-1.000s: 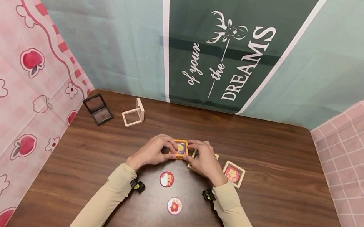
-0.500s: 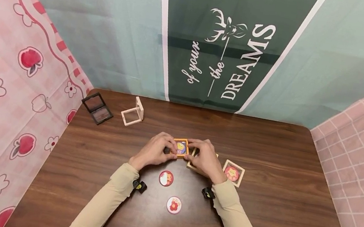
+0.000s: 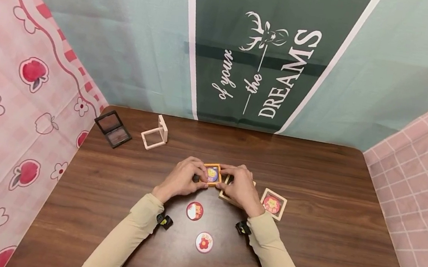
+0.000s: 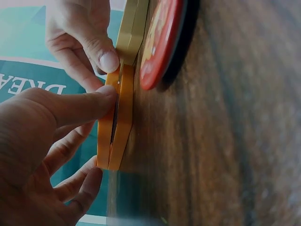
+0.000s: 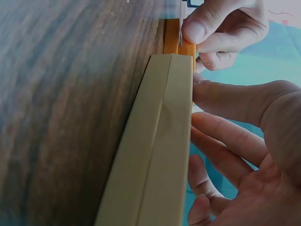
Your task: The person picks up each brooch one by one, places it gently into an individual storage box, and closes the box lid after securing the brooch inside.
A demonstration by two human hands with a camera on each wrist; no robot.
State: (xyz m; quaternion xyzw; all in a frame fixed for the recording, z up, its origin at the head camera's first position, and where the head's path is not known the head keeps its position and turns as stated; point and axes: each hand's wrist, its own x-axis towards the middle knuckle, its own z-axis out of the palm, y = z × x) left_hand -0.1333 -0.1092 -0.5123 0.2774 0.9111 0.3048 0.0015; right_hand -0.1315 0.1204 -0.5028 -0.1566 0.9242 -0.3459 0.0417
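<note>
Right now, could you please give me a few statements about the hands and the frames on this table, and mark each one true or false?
1. Both the left hand and the right hand pinch the orange frame. True.
2. The orange frame is lifted high above the wooden table. False: it lies on the table.
3. Two round picture discs lie on the table between the forearms. True.
4. The cream frame with the red picture lies on the left hand's side. False: it lies beyond the right hand.
5. The open white frame stands beside the dark compact, at the far left of the table. True.
</note>
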